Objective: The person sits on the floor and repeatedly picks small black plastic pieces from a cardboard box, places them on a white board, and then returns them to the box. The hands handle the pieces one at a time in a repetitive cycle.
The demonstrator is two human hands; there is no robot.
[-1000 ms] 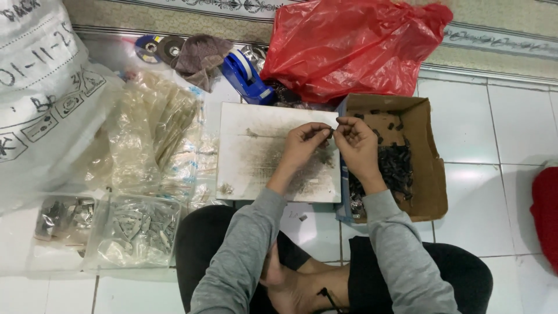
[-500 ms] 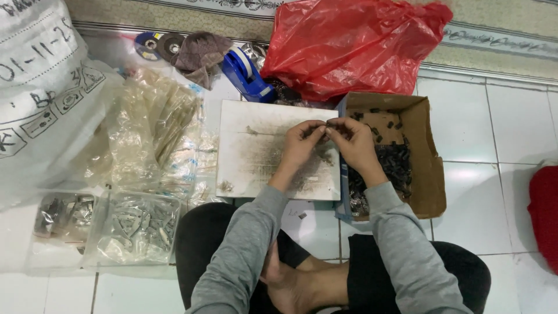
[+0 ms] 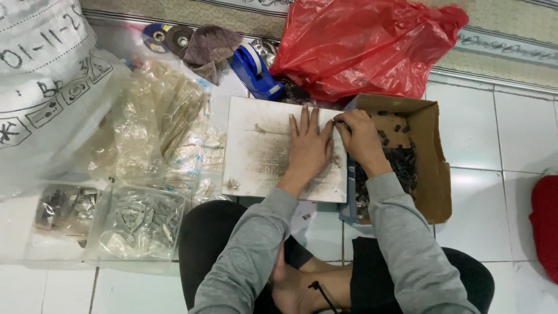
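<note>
Half a second ago both hands were raised together over the right edge of the board, fingertips pinched around something small between them; now the left hand (image 3: 309, 148) has dropped and lies flat, palm down, on the smudged white board (image 3: 261, 145), fingers straight and close together, pointing away from the person, with nothing held in it. The right hand (image 3: 361, 139) has stayed near the board's right edge, just beside the left hand's fingertips; its fingers are curled in and the fingertips are pinched together at the edge of the board, but whatever it grips is too small to make out. Its wrist hangs over the open cardboard box (image 3: 433, 168), which touches the board's right side and holds a heap of small dark parts (image 3: 401, 166). Both forearms, in grey sleeves, run up from the person's crossed legs on the white tiled floor (image 3: 500, 151). Beyond the box lies a crumpled red plastic bag (image 3: 372, 46), and a blue tape dispenser (image 3: 254, 71) sits just past the board's far left corner. To the left of the board lie clear plastic bags (image 3: 157, 122) of parts and a large white sack (image 3: 46, 87).
</note>
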